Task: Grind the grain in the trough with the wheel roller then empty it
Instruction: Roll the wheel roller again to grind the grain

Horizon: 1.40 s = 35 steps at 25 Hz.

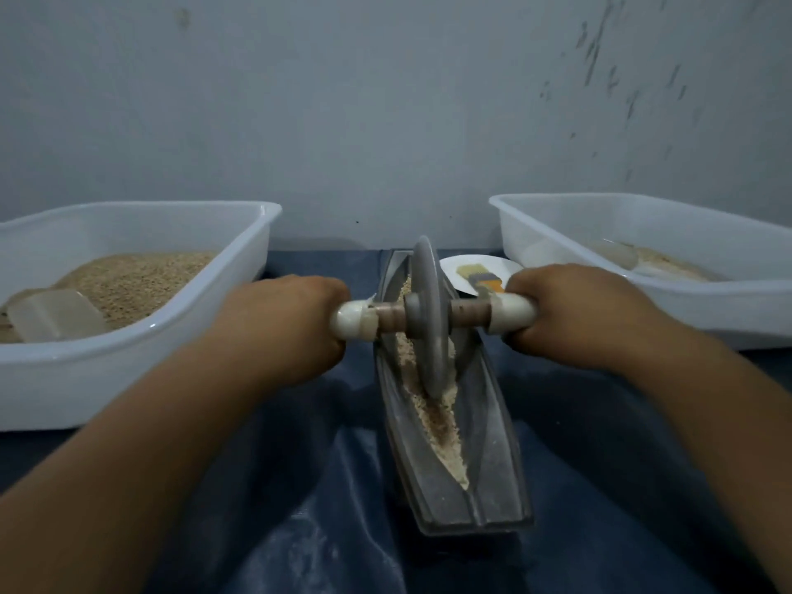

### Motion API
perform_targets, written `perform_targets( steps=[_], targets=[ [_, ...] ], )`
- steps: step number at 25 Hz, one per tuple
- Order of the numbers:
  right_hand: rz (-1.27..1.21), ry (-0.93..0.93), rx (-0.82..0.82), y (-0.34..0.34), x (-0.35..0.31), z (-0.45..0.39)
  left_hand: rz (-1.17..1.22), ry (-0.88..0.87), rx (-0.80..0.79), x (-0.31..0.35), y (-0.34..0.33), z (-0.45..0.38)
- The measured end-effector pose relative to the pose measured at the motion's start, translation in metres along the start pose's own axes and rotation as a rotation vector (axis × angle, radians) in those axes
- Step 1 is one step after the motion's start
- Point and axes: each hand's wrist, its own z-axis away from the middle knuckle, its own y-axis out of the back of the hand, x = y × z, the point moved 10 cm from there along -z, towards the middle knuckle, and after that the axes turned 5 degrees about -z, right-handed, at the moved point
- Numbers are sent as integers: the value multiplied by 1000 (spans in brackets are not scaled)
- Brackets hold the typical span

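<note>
A grey boat-shaped trough point(488, 478) lies lengthwise in front of me on a dark blue cloth. Crushed pale grain point(441, 426) fills its narrow groove. The grey wheel roller point(428, 319) stands upright in the groove, in the trough's far half. Its axle runs sideways, with white handle ends. My left hand point(283, 323) is closed around the left handle point(353, 321). My right hand point(574, 315) is closed around the right handle point(512, 312).
A white tub point(141, 362) with whole grain and a clear scoop point(55, 315) stands at the left. Another white tub point(685, 310) with some ground grain stands at the right. A small white plate point(460, 270) with a brush point(480, 278) lies behind the trough. A grey wall is close behind.
</note>
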Motion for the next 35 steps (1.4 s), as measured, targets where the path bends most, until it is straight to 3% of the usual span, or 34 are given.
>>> perform_targets(
  steps=[4, 6, 8, 11, 13, 15, 20, 22, 24, 27, 30, 32, 35],
  targets=[
    [-114, 47, -364, -3, 1, 39, 127, -185, -216, 11, 7, 24],
    [-148, 57, -426, -2, -1, 45, 153, -236, -221, 16, 9, 27],
    [-149, 27, -349, -5, -2, 32, 89, -179, -117, 14, 6, 16],
    [-70, -39, -42, -5, -1, 3, -63, -45, 139, 8, 9, 0],
    [-9, -36, 68, -6, -2, -5, -47, -19, 153, 8, 5, -7],
    [8, -7, 13, -5, -2, -5, -23, -20, 57, 6, 0, -8],
    [-205, 64, -385, -2, -3, 36, 83, -169, -182, 15, 6, 25],
    [-226, 84, -445, -4, -5, 42, 105, -199, -207, 17, 8, 28],
    [-209, 65, -373, -9, -3, 29, 71, -160, -134, 15, 6, 19],
    [-107, 16, -44, -8, 0, 2, -85, -64, 153, 13, 12, 6],
    [61, 5, 108, -5, -4, -6, -55, -12, 132, 10, 3, -3],
    [57, 22, 7, -2, -4, 1, -13, -17, -12, 6, -5, -2],
    [-85, 37, -269, -3, -1, 28, 37, -121, -140, 11, 0, 18]
  ],
)
